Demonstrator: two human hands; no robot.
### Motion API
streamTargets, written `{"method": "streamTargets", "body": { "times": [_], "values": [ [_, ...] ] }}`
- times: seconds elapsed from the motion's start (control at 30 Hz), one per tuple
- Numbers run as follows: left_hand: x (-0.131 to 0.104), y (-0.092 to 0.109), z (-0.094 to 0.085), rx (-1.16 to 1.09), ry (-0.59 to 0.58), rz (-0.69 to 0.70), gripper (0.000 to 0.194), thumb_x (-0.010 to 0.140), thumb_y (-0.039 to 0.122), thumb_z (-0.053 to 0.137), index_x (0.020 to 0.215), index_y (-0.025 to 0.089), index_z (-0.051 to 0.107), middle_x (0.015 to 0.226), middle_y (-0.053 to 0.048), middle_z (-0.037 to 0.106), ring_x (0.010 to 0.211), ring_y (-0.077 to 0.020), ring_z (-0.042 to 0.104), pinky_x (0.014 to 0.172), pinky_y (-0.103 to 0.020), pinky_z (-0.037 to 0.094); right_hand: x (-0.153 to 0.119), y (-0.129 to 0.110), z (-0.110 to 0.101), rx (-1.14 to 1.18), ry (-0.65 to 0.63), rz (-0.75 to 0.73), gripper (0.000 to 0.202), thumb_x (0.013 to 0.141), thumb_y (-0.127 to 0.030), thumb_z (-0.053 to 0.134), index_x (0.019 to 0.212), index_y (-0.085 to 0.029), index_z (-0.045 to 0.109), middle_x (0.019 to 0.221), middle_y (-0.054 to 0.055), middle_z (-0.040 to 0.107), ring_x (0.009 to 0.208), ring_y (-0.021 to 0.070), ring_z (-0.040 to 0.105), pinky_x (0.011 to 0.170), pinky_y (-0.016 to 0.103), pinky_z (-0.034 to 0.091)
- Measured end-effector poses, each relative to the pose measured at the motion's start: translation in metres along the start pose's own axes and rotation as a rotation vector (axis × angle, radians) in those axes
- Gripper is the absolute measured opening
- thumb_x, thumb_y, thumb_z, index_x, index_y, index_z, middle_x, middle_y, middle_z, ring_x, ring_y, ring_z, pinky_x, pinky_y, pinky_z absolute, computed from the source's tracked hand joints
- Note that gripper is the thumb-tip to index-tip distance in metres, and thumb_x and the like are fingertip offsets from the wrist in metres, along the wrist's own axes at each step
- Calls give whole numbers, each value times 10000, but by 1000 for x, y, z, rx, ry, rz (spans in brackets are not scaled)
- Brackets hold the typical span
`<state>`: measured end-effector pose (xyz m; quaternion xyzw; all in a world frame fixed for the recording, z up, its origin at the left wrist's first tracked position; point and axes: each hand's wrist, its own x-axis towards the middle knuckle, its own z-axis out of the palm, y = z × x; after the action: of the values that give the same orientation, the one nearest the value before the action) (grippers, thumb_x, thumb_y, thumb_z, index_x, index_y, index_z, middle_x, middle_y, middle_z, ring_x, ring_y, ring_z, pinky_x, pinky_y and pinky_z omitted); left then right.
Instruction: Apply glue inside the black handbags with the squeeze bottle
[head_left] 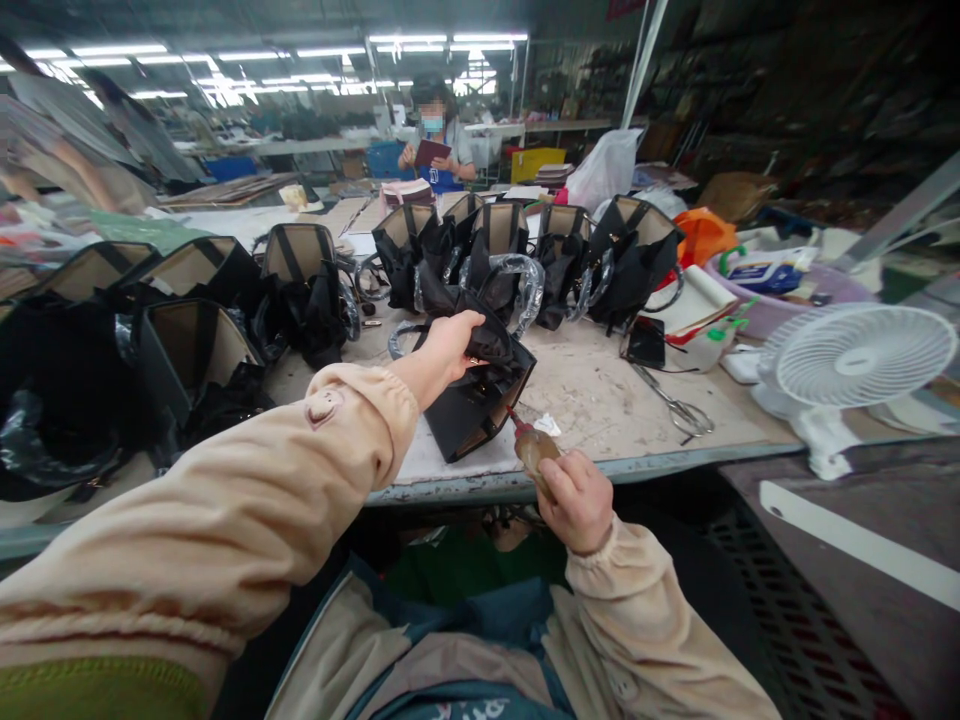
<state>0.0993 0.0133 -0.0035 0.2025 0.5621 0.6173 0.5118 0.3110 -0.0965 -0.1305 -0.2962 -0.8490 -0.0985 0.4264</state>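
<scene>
Black handbag [454,418]: likely stiff-walled; your left hand [448,348] pinches its cloth [493,328].
Squeeze bottle [534,452]: likely yielding; hold low, your right hand [577,498] wrapping it.

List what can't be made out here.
Head view:
Base of bottle: right hand wraps it.
Whether red nozzle touches held bag: too small.
Left hand, exact grip: black fabric partly covers it.
Leftmost bag: cut off by left edge.
Shirt lettering: cut off by bottom edge.

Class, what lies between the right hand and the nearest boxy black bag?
Head view: a translucent amber bottle in the right hand, red nozzle toward the bag.
</scene>
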Motion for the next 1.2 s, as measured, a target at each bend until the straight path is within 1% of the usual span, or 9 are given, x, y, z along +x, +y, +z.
{"method": "streamTargets", "body": {
  "times": [0.1,0.2,0.33,0.43,0.57,0.8,1.0,1.2],
  "values": [
    [0,0,2,2,5,-1,128,678,119,642,767,160,560,580,-25,619,559,-192,639,567,-356,574,1,-2,2,5,-13,-5,128,821,-112,547,925,-177,585,675,22,481,660,174,413,591,303,346],
    [-1,1,3,-2,15,-9,115,686,105,626,769,152,562,599,-34,631,564,-197,645,572,-365,576,1,-6,5,17,-46,3,87,847,-126,529,867,-167,604,661,24,471,658,172,407,585,304,327],
    [-1,3,2,7,21,-10,111,693,102,617,784,144,570,618,-47,645,570,-204,649,583,-377,578,1,-11,8,33,-98,37,104,861,-144,533,788,-164,604,670,32,478,676,170,418,601,299,326],
    [-1,3,-1,10,7,-7,100,701,99,615,783,140,577,623,-49,651,552,-195,639,572,-373,576,4,-10,6,38,-75,47,105,858,-134,525,792,-167,599,674,32,476,678,169,416,606,295,324],
    [0,2,-2,8,10,-4,107,696,86,619,784,136,586,638,-50,658,563,-189,641,587,-373,577,11,-5,-1,24,9,51,87,835,-107,533,807,-168,588,664,29,460,669,169,405,599,294,317],
    [3,1,0,-3,18,-10,138,684,71,624,805,130,597,661,-49,667,600,-190,653,628,-389,582,24,2,-12,-8,100,17,118,808,-72,530,860,-166,579,643,22,446,641,165,368,578,299,297],
    [4,0,4,-9,18,-28,135,682,53,612,791,131,600,676,-60,671,596,-201,652,619,-398,581,30,5,-16,-46,113,16,100,827,-94,520,819,-170,585,630,21,441,636,164,357,577,303,297],
    [4,1,5,42,33,-34,100,701,64,596,771,134,586,656,-54,661,579,-202,647,608,-405,580,18,2,-7,-60,43,43,104,842,-131,515,827,-180,605,643,17,432,644,163,361,575,311,282]
  ]
}}
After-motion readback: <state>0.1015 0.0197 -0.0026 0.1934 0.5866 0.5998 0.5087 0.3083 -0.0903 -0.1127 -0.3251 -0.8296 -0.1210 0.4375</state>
